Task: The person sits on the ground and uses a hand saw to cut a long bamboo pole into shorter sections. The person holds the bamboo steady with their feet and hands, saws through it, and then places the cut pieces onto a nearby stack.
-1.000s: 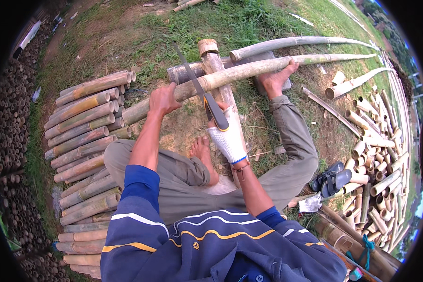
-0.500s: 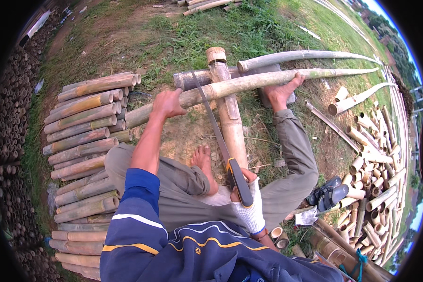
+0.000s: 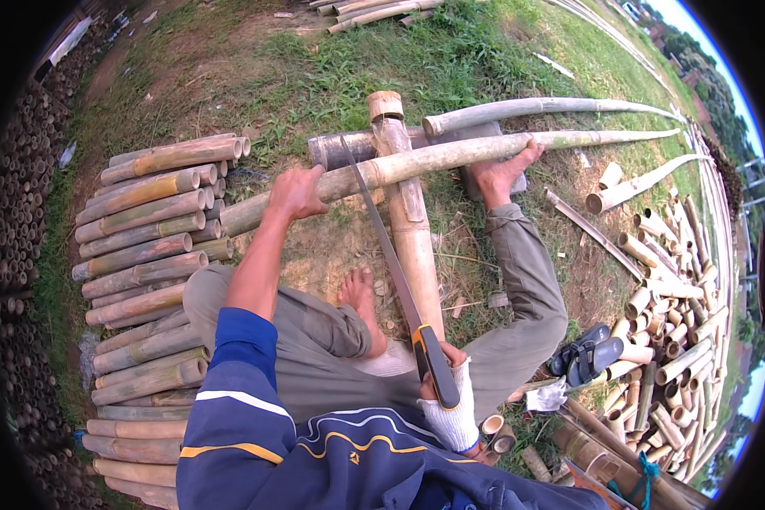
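Note:
A long bamboo pole (image 3: 450,153) lies slantwise across an upright-running thick bamboo post (image 3: 414,246). Left of that crossing, my bare left hand (image 3: 297,194) is wrapped over the pole. My right hand (image 3: 446,399), in a white knit glove, grips the black and orange handle of a handsaw (image 3: 391,246) close to my lap. Its long blade reaches away from me, resting across the pole between my left hand and the post. My bare right foot (image 3: 506,174) presses on the pole farther right. The depth of any cut is too small to make out.
A stack of cut bamboo lengths (image 3: 144,272) stands at left. On the right are a heap of short bamboo pieces (image 3: 676,340) and black sandals (image 3: 585,355). Another curved pole (image 3: 518,108) lies beyond mine. My other bare foot (image 3: 359,297) is on the ground near the post.
The saw and my right hand have drawn back toward my body, the blade sliding along over the pole. My left hand keeps its hold, and the whole view has shifted slightly.

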Demonstrator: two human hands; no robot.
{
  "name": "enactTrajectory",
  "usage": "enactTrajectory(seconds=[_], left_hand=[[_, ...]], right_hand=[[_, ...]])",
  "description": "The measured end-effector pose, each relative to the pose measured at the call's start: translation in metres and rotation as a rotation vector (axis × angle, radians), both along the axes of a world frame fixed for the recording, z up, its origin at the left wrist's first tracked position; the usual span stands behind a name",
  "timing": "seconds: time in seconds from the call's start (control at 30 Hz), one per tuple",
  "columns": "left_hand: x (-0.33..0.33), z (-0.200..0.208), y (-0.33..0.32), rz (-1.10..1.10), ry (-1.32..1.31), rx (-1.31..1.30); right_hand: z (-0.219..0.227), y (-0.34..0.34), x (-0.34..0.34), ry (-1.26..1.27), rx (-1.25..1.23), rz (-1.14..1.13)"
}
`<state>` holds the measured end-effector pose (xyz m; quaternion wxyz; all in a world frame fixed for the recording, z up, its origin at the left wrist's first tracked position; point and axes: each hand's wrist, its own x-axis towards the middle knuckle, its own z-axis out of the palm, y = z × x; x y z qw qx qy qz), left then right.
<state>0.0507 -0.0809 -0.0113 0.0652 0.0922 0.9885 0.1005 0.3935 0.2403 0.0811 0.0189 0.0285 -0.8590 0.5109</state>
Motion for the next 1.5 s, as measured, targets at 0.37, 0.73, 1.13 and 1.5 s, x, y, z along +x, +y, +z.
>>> enactTrajectory(seconds=[0.37,0.73,1.13,1.5], left_hand=[[0.001,-0.005,0.009,-0.029,0.045,0.049],[0.006,-0.003,-0.005,0.043,0.003,0.031],[-0.008,0.002,-0.012,-0.027,-0.080,0.061],[-0.008,0.004,0.007,-0.010,-0.031,0.054]], right_hand=[[-0.047,-0.081,-0.237,0.109,-0.188,-0.005],[-0.037,-0.030,-0.076,0.052,-0.087,0.017],[-0.022,-0.013,-0.040,0.004,-0.039,0.027],[-0.044,-0.087,-0.244,0.080,-0.250,0.015]])
